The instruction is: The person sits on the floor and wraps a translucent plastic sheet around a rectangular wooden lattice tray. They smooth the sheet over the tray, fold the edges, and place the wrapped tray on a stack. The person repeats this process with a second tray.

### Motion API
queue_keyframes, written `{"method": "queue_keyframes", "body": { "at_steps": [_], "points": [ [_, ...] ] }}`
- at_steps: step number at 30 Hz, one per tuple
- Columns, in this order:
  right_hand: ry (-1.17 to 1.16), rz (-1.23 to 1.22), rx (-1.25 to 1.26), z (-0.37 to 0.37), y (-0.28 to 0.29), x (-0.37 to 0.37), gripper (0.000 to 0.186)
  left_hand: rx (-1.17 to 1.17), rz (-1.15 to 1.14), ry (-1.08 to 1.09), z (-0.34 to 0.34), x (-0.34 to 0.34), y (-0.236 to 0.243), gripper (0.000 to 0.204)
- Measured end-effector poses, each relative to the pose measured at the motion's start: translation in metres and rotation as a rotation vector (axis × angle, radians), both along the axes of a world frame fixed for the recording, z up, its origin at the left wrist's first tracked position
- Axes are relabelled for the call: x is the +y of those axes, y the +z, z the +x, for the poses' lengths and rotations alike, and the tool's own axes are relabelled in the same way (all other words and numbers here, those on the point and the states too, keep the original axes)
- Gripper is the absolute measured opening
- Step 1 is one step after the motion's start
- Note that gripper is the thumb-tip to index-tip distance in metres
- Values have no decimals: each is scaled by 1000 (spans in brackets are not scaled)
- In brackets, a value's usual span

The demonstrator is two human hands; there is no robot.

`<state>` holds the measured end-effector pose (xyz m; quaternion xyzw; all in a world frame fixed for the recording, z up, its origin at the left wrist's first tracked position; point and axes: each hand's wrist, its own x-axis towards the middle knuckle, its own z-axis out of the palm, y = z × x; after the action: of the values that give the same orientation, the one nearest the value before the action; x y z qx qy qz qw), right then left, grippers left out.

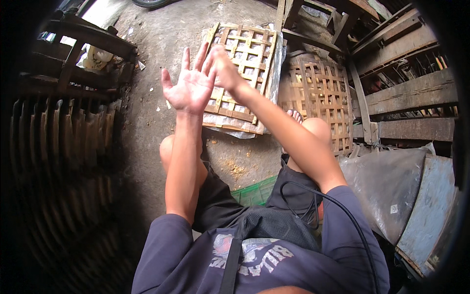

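Observation:
My left hand [188, 92] is raised in front of me, palm showing, fingers spread, with nothing in it. Close beside its fingertips, to the right, is my right hand [224, 68]. Motion smears its fingers, so I cannot make out how they are bent; no object shows in it. Beyond and below both hands lies a flat woven bamboo rack [252, 84] with open square gaps. Clear plastic sheeting [240, 132] sticks out around its edges. My hands partly cover the rack's left side.
A second woven bamboo panel [325, 93] lies by my right foot [294, 115]. Wooden frames [411, 98] stand at right, slatted stacks [63, 127] at left. Yellowish crumbs [234, 169] dot the floor near a green mesh [254, 192]. Grey plastic [384, 181] and a bluish board [426, 210] flank my right.

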<state>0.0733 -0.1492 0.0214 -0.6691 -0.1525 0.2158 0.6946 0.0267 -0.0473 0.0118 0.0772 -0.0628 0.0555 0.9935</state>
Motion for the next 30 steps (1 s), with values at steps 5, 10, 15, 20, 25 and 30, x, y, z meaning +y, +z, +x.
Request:
{"method": "queue_keyframes", "body": {
  "at_steps": [5,10,15,20,25,30],
  "points": [
    [100,-468,-981,-66,6,-1,75,-83,-358,35,-6,5,-22,60],
    [460,-339,-1330,-79,-1,-2,63,22,-358,-29,2,16,-35,58],
    [409,-612,-1104,-27,10,-8,70,-252,-53,-280,3,-22,-23,67],
    [-91,-887,-498,36,13,-38,75,189,136,-199,2,-40,15,78],
    [-68,-744,-583,-6,4,-14,80,-142,-246,-315,14,-21,-34,77],
    [337,-283,-1200,-72,-2,0,69,173,156,-210,4,-32,-45,83]
  ]
}}
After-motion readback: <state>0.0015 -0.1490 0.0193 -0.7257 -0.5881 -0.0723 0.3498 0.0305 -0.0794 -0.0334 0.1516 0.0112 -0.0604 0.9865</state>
